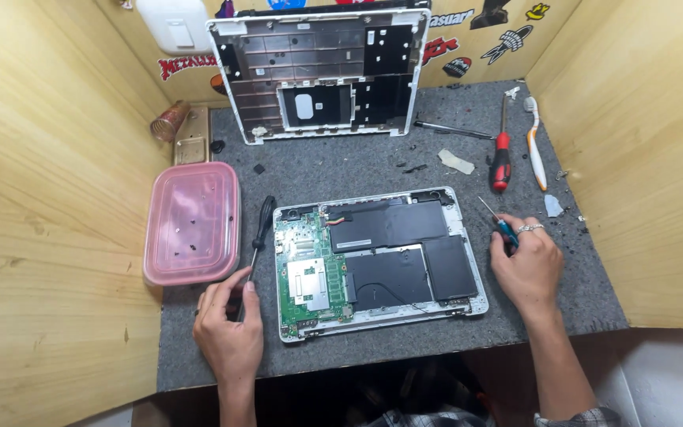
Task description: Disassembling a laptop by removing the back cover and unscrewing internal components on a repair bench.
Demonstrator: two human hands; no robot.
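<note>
An opened laptop base (468,245) lies in the middle of the grey mat, its green circuit board (310,269) on the left and black battery cells (405,253) on the right. My left hand (229,324) rests on the mat at the base's left, its fingers at the tip of a black-handled screwdriver (262,225). My right hand (527,265) sits at the base's right edge, closed around a small blue-handled screwdriver (499,223) whose shaft points up and away.
The removed laptop cover (318,71) leans against the back wall. A pink plastic lid (191,221) holding small screws lies at the left. A red-handled screwdriver (500,162), a toothbrush (535,146) and a long thin tool (452,129) lie at the back right. Wooden walls enclose the mat.
</note>
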